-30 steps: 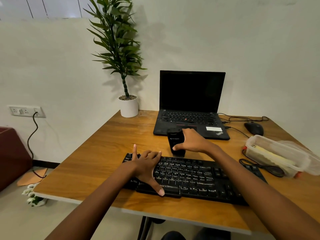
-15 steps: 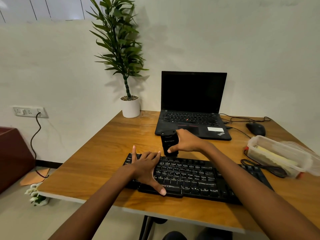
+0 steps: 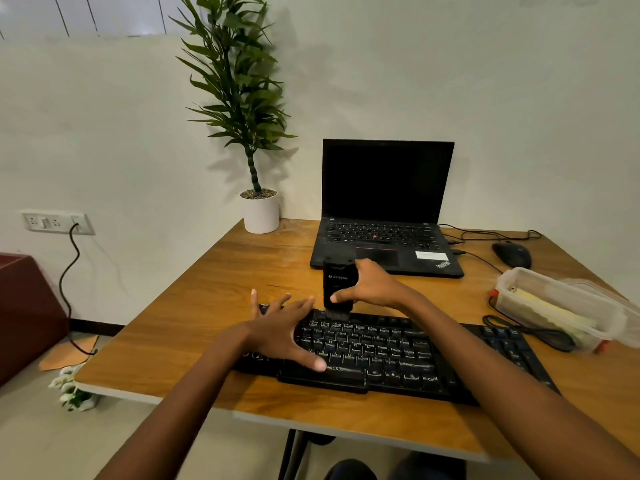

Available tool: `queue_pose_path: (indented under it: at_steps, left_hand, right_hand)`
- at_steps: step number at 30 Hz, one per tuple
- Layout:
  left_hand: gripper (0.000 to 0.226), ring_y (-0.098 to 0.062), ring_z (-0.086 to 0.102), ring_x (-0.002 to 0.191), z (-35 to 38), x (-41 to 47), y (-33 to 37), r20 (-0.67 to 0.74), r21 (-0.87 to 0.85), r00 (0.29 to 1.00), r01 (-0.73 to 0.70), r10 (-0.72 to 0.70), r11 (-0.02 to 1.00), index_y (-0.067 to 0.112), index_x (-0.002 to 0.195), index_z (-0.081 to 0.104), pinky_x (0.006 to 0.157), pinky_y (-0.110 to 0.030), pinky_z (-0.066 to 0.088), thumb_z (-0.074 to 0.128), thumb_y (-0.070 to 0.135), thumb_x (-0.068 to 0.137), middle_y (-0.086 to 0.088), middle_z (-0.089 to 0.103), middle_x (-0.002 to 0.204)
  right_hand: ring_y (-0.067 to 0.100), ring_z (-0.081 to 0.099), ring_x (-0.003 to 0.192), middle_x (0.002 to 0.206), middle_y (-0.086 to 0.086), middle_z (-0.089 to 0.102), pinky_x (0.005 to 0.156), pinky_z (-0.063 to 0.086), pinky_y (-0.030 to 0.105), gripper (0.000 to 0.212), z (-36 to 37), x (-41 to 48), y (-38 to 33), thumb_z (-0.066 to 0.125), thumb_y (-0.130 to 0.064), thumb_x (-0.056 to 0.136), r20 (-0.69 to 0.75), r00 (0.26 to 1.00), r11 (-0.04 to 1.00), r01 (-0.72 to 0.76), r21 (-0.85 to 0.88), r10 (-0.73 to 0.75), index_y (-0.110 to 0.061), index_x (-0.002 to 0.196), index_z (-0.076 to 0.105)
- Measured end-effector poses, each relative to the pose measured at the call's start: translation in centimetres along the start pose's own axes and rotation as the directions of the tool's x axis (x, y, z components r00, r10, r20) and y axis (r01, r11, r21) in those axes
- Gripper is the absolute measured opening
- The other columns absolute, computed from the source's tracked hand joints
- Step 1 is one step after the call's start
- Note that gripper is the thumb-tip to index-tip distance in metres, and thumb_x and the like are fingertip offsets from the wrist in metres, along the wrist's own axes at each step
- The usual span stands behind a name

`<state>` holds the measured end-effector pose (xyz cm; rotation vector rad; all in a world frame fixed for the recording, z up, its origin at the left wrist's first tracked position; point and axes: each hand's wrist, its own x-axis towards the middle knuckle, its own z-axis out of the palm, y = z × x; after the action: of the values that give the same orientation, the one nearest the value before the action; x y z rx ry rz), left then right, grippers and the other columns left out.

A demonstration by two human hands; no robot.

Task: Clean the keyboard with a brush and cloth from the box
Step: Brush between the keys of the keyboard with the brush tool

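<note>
Keyboard [image 3: 398, 355] was sitting near the front edge of the desk [image 3: 207, 306], black, full-size. Right grip [image 3: 372, 287] was clenched round a chunky black brush [image 3: 339, 282], held upright w/ the bristles down on the top key rows, a bit left of the board's middle. Left grip [image 3: 280, 327] was released: flat, fingers spread over the left-side keys, thumb at the front edge by the spacebar. Clear plastic box [image 3: 519, 289] sat on the right, just beside the keyboard's far end, w/ a yellowish cloth [image 3: 554, 311] inside and a black cable [image 3: 530, 332] coiled in front of it. Behind all that: open laptop [image 3: 384, 237], screen dark, mouse [image 3: 512, 254] to its right, potted plant [image 3: 260, 213] in the back-left corner.
</note>
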<state>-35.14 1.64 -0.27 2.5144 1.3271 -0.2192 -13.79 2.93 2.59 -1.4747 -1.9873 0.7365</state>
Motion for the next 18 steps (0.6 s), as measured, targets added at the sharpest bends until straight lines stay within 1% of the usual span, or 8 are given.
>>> queue_pose_path:
  at_steps: [2,3,5,6,8,10,14,18]
  left_hand:
    - [0.133,-0.019,0.004,0.145,-0.4,-0.8,-1.6,-0.154,-0.239,0.988,-0.004,-0.034,0.971,0.027,0.151,0.011,0.104,-0.053,-0.021,0.025,0.101,0.040,0.006,0.013,0.156]
    - [0.114,-0.016,0.023,0.139,-0.3,-1.2,-2.6,-0.234,-0.395,0.969,-0.021,-0.079,0.918,0.024,0.145,0.030,0.113,-0.050,-0.003,0.029,0.094,0.055,0.007,0.030,0.148]
    - [0.047,-0.005,0.051,0.106,0.3,-1.4,-4.3,-0.346,-0.669,0.921,-0.110,-0.177,0.735,0.024,0.112,0.056,0.103,-0.038,0.033,0.038,0.062,0.089,0.008,0.054,0.116]
    - [0.029,-0.004,0.053,0.093,1.1,-1.0,-5.3,-0.387,-0.722,0.893,-0.140,-0.229,0.677,0.024,0.100,0.058,0.094,-0.035,0.039,0.036,0.043,0.097,0.005,0.057,0.104]
    - [0.028,-0.014,0.055,0.102,2.8,-0.1,-6.7,-0.415,-0.771,0.850,-0.138,-0.326,0.622,0.018,0.108,0.062,0.098,-0.038,0.040,0.036,0.025,0.101,-0.004,0.060,0.114]
    - [0.028,-0.021,0.054,0.113,4.4,1.1,-7.9,-0.414,-0.808,0.824,-0.136,-0.388,0.573,0.024,0.111,0.065,0.106,-0.053,0.035,0.041,0.018,0.100,-0.005,0.059,0.126]
    - [0.036,-0.019,0.053,0.119,5.6,2.4,-9.0,-0.491,-0.747,0.768,-0.129,-0.410,0.652,0.056,0.096,0.064,0.106,-0.067,0.023,0.048,0.023,0.097,0.008,0.062,0.123]
    - [0.043,-0.018,0.055,0.117,5.6,2.7,-9.0,-0.537,-0.700,0.731,-0.107,-0.421,0.706,0.065,0.088,0.060,0.105,-0.066,0.025,0.051,0.024,0.096,0.009,0.064,0.121]
  right_hand:
    - [0.015,0.057,0.089,0.095,-0.002,0.060,0.069,0.046,0.019,0.039,0.1,-0.1,0.3,0.077,-0.016,0.071,-0.016,1.000,1.000,-0.009,0.003,0.009,-0.015,0.103,0.055]
    - [0.016,0.057,0.090,0.095,-0.001,0.060,0.070,0.046,0.020,0.038,0.1,-0.1,0.4,0.077,-0.014,0.071,-0.043,0.999,1.000,-0.010,0.021,0.011,-0.015,0.102,0.054]
    - [0.016,0.058,0.089,0.091,-0.003,0.060,0.069,0.048,0.021,0.037,-0.1,0.1,0.3,0.077,-0.010,0.071,-0.040,0.999,0.995,-0.030,0.094,0.034,-0.014,0.100,0.054]
    - [0.016,0.059,0.088,0.089,-0.004,0.060,0.068,0.049,0.022,0.038,-0.1,0.2,0.3,0.077,-0.009,0.071,0.000,0.999,0.993,-0.042,0.113,0.042,-0.014,0.100,0.053]
    - [0.018,0.058,0.089,0.089,-0.005,0.058,0.071,0.050,0.026,0.040,0.0,0.4,0.4,0.077,-0.010,0.071,0.037,0.999,0.997,-0.040,0.060,0.037,-0.014,0.102,0.052]
    - [0.018,0.057,0.093,0.095,-0.002,0.059,0.077,0.049,0.028,0.043,-0.1,0.6,0.5,0.077,-0.012,0.071,-0.013,1.000,0.999,-0.020,0.036,0.020,-0.013,0.107,0.053]
    - [0.016,0.060,0.086,0.098,0.005,0.061,0.070,0.053,0.027,0.043,0.3,0.9,0.4,0.075,-0.009,0.073,0.062,0.997,0.995,-0.045,0.090,0.039,-0.006,0.110,0.052]
    - [0.018,0.058,0.094,0.102,0.003,0.059,0.074,0.050,0.025,0.047,0.5,1.4,0.3,0.076,-0.012,0.073,0.026,0.999,0.999,-0.021,0.032,0.021,-0.008,0.114,0.051]
